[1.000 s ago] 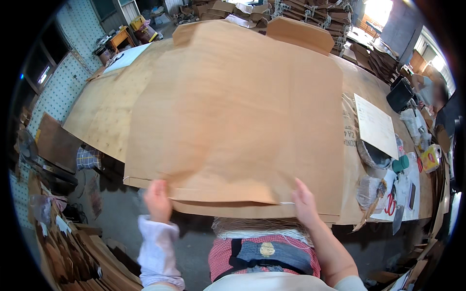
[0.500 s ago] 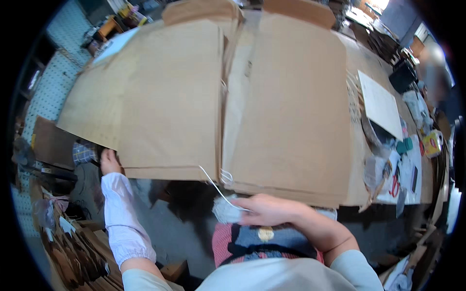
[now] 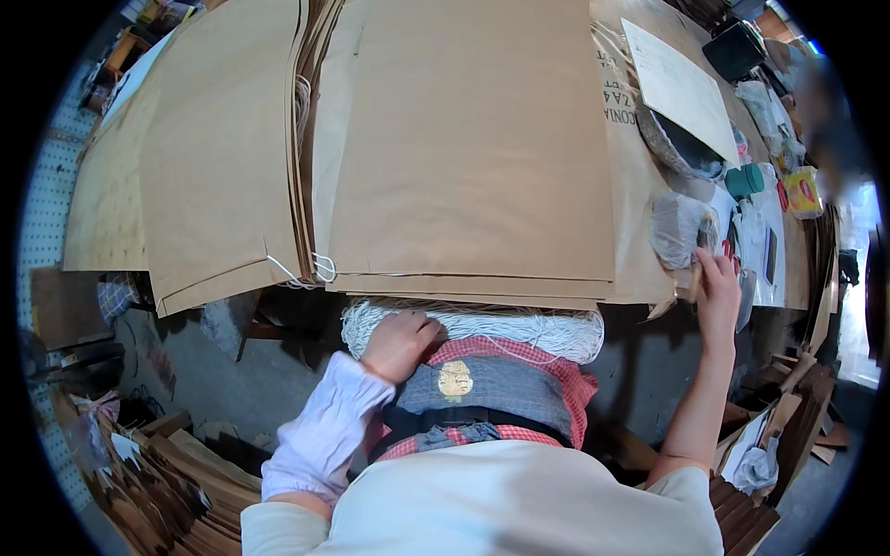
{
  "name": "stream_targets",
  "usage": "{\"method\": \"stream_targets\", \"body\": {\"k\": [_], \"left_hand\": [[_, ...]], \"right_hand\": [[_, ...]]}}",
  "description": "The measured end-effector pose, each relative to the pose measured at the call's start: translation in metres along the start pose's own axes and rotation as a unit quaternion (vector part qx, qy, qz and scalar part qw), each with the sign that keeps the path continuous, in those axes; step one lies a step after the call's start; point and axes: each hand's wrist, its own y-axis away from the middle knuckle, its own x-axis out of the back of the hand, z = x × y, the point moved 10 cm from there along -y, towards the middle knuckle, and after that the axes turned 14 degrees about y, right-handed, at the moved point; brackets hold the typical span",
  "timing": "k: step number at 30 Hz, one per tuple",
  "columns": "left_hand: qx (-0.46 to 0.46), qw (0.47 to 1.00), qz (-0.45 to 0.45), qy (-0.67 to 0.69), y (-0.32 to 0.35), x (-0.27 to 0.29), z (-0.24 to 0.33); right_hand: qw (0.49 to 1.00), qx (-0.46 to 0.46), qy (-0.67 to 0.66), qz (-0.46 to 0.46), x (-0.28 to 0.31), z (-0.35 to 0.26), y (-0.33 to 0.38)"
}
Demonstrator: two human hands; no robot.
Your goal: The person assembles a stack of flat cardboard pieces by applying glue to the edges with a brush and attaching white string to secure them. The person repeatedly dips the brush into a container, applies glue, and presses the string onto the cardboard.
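Note:
Two stacks of brown paper sheets lie side by side on the table, a left stack (image 3: 213, 157) and a right stack (image 3: 473, 139), with loose white strings (image 3: 298, 271) at the gap between them. A thick bundle of white string (image 3: 519, 329) lies in my lap below the table edge. My left hand (image 3: 399, 343) is curled on the bundle's left end. My right hand (image 3: 716, 289) reaches up to the table's right front edge, its fingers at a small brown piece (image 3: 692, 281) beside a crumpled plastic bag (image 3: 675, 227). Whether it grips the piece is unclear.
On the right of the table are a white sheet (image 3: 677, 88), a dark bowl (image 3: 681, 148), a teal cup (image 3: 746, 179), a yellow container (image 3: 803, 192) and a black box (image 3: 737, 51). Folded brown paper bags (image 3: 167, 482) are stacked on the floor at lower left.
The large brown sheet that both hands held by its near edge has been turned over to the left. My left hand dropped to the string bundle; my right hand moved to the table's right edge.

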Motion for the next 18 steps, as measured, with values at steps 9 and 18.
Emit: {"method": "stream_targets", "body": {"k": [9,18], "left_hand": [[0.078,0.993,0.062,0.065,0.007,0.038,0.007],[0.102,0.982,0.127,-0.099,0.001,0.117,0.021]], "right_hand": [[0.833,-0.123,-0.516,0.161,0.04,-0.099,0.018],[0.774,-0.008,-0.631,-0.057,0.007,-0.324,-0.027]]}}
